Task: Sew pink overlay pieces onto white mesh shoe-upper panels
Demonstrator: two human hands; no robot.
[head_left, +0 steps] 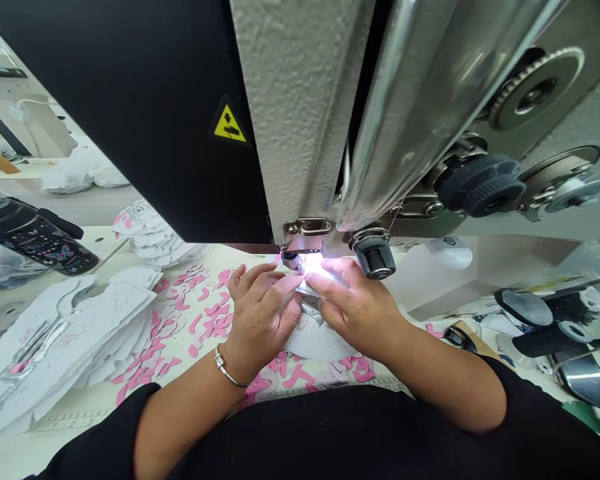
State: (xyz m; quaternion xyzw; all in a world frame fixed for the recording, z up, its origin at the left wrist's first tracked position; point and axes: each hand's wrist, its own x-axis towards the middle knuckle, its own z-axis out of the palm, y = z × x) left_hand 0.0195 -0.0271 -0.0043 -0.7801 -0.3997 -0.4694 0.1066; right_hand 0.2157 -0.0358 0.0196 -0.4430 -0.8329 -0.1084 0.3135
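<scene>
My left hand and my right hand meet under the lit needle area of a large sewing machine. Both pinch a white mesh fabric piece, fingertips pressed together on its top edge right below the presser foot. The rest of the piece hangs down between my wrists. A silver bracelet circles my left wrist. The lamp glare hides the exact spot where the needle meets the fabric.
Stacks of white cut pieces lie at the left, another pile behind them. Small pink cut shapes are scattered over the table. A dark patterned bottle lies at far left. Thread spools and metal parts crowd the right.
</scene>
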